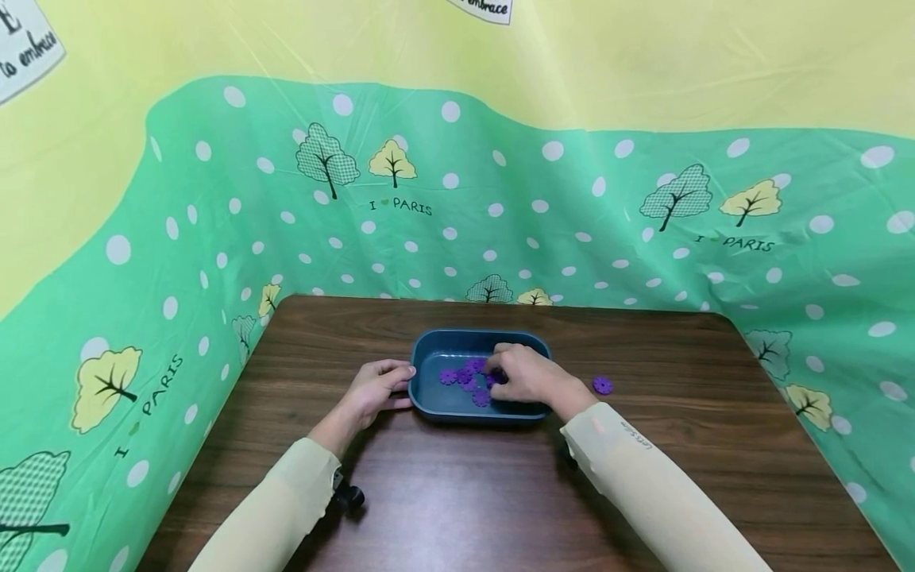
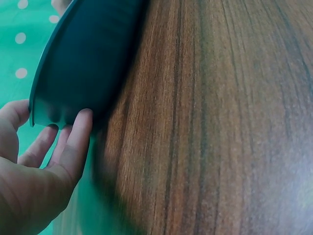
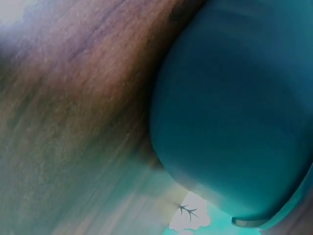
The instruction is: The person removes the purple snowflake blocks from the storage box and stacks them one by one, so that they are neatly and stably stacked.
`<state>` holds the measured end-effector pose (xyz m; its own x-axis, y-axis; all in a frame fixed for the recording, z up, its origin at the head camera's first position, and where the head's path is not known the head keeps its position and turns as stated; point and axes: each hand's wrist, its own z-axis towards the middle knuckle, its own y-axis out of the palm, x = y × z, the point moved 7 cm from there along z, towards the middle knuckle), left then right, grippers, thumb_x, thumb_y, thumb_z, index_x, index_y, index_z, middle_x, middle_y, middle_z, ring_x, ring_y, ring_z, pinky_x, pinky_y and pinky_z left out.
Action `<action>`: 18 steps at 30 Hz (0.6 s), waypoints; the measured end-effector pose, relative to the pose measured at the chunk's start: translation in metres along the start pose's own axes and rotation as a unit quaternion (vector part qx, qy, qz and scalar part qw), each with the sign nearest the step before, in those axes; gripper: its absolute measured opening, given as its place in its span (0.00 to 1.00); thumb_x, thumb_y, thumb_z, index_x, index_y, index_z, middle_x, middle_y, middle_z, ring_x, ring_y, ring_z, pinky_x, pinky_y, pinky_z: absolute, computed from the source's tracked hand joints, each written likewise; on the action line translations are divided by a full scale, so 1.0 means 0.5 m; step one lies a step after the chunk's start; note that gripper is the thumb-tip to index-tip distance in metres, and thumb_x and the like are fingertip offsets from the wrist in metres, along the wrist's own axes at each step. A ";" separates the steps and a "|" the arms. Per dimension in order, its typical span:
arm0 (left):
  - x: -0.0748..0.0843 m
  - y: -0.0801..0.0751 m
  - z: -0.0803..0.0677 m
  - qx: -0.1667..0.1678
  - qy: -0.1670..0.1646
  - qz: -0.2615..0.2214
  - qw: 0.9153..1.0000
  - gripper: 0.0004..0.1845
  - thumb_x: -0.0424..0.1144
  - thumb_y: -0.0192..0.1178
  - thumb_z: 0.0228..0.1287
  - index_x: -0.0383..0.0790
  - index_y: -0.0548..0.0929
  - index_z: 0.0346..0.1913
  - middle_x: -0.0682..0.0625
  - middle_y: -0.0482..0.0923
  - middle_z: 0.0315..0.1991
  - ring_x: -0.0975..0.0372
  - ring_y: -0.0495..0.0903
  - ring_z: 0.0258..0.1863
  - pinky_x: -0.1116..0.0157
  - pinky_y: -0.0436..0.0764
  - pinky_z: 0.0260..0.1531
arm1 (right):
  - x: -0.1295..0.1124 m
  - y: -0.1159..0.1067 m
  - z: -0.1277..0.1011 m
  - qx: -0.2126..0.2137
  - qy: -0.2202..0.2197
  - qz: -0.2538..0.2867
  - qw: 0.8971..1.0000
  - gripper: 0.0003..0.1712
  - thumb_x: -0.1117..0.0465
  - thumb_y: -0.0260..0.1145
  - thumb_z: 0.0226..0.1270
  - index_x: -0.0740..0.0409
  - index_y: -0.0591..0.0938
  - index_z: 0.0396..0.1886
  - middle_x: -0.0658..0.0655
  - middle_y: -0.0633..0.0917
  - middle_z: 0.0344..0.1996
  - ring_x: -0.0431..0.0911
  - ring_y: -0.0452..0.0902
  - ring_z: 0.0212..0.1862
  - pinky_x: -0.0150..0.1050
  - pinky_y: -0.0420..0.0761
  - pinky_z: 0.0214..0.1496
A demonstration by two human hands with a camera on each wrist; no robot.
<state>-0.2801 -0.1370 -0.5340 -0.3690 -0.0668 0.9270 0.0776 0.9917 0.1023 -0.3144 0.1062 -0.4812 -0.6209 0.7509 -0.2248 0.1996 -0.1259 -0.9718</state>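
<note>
My left hand [image 1: 375,391] rests against the left end of the blue-grey plastic tub [image 1: 429,349]. The fingers [image 2: 73,142] lie fairly straight against the tub's outer wall, just under the rim, and the thumb sits near the rim's edge; they steady the tub without closing round it. My right hand [image 1: 525,375] is down inside the tub, over its right half, with the fingers bent onto the purple flower-shaped discs [image 1: 465,375] lying on the tub floor. The hand covers its own fingertips, so I cannot tell whether they pinch a disc or only touch the pile.

The tub is oblong with rounded corners. Its long axis runs from my left hand across to my right hand, parallel to the near edge of the table, and its open side faces up. It sits flat on the dark wood-grain table [image 1: 643,477], just ahead of both wrists. The discs lie in a loose cluster around the middle of the tub floor, just left of my right fingers and well apart from my left hand.

One more purple disc [image 1: 603,385] lies on the table outside the tub, just beyond its right end, near my right wrist. A green dotted sheet [image 1: 572,222] printed with trees stands round the table.
</note>
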 end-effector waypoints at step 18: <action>0.000 0.002 -0.003 -0.007 -0.002 0.010 1.000 0.26 0.42 0.64 0.63 0.33 0.75 0.61 0.34 0.79 0.54 0.50 0.82 0.49 0.52 0.85 0.44 | 0.015 -0.038 -0.024 0.038 0.000 0.010 0.999 0.18 0.50 0.70 0.56 0.47 0.86 0.47 0.42 0.80 0.40 0.38 0.72 0.33 0.31 0.76 0.35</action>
<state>-0.2788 -0.1363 -0.5334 -0.3717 -0.0456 0.9272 0.0988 0.9912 0.0884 -0.3137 0.1220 -0.4637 -0.6179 0.7476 -0.2435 0.1536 -0.1890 -0.9699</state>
